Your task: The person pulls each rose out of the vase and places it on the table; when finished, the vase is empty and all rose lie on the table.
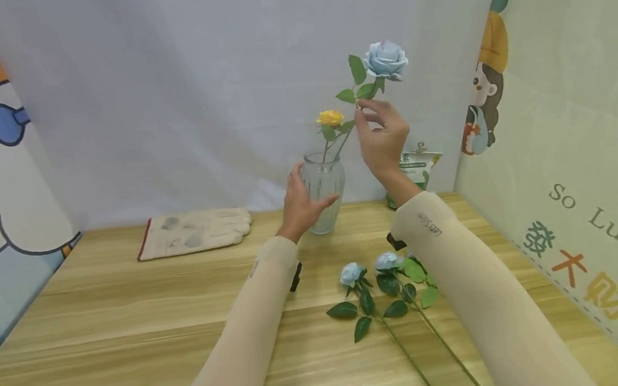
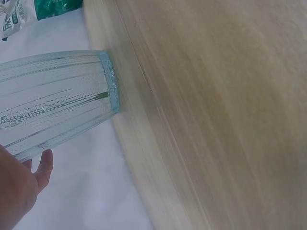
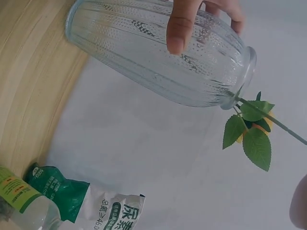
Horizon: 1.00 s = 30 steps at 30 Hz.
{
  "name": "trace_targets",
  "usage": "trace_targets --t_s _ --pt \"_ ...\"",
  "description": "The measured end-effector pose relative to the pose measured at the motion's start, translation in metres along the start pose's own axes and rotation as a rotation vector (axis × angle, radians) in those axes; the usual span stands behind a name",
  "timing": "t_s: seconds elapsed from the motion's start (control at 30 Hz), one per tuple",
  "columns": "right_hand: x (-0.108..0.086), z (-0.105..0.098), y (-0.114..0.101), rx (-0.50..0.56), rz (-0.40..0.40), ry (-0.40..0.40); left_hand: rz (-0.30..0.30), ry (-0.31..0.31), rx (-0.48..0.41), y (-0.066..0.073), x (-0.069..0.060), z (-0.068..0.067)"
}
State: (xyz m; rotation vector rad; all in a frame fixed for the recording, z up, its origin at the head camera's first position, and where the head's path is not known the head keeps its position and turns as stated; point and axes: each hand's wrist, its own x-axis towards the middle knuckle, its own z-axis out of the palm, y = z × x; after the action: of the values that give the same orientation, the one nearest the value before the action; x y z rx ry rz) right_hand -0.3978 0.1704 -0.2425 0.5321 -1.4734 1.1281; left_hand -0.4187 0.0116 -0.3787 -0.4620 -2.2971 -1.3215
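A clear ribbed glass vase [image 1: 323, 183] stands at the back of the wooden table. My left hand [image 1: 299, 205] grips its side, the thumb across the front and the fingers on the far side. A yellow rose [image 1: 330, 118] stands in the vase, its bloom above the rim. My right hand [image 1: 386, 140] pinches the stem of a large blue rose [image 1: 386, 61] just below its leaves. That rose leans up to the right, and in the right wrist view its stem [image 3: 283, 126] passes into the vase mouth. The left wrist view shows the vase base [image 2: 113, 81] at the table.
Two more blue roses, one left [image 1: 352, 275] and one right [image 1: 388, 261], lie on the table [image 1: 152, 329] beneath my right forearm. White work gloves [image 1: 196, 232] lie at the back left. Behind my right wrist are a green-and-white bag [image 3: 62, 191] and a bottle with a yellow-green label [image 3: 17, 189].
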Motion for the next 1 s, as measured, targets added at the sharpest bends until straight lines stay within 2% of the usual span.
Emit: trace_targets --t_s 0.13,0.3,0.43,0.6,0.77,0.9,1.0 --pt "0.002 -0.008 -0.005 0.027 0.026 0.049 -0.002 -0.001 0.010 0.002 -0.001 0.000" --pt "0.004 -0.018 -0.012 0.133 0.053 0.102 -0.001 -0.003 0.014 0.003 -0.002 0.000" --pt "0.006 -0.025 -0.016 0.209 0.029 0.127 -0.002 -0.006 0.010 0.004 -0.003 0.001" --pt "0.008 -0.032 -0.023 0.265 -0.038 0.146 0.000 -0.008 0.005 0.004 -0.002 0.002" --pt "0.002 -0.038 -0.034 0.275 -0.093 0.132 0.002 -0.001 0.009 0.003 -0.002 0.002" --pt "-0.008 -0.044 -0.042 0.295 -0.142 0.096 0.006 0.001 0.009 0.001 -0.001 0.002" --pt "-0.017 -0.048 -0.048 0.323 -0.151 0.052 0.007 -0.002 0.009 0.001 0.000 0.002"
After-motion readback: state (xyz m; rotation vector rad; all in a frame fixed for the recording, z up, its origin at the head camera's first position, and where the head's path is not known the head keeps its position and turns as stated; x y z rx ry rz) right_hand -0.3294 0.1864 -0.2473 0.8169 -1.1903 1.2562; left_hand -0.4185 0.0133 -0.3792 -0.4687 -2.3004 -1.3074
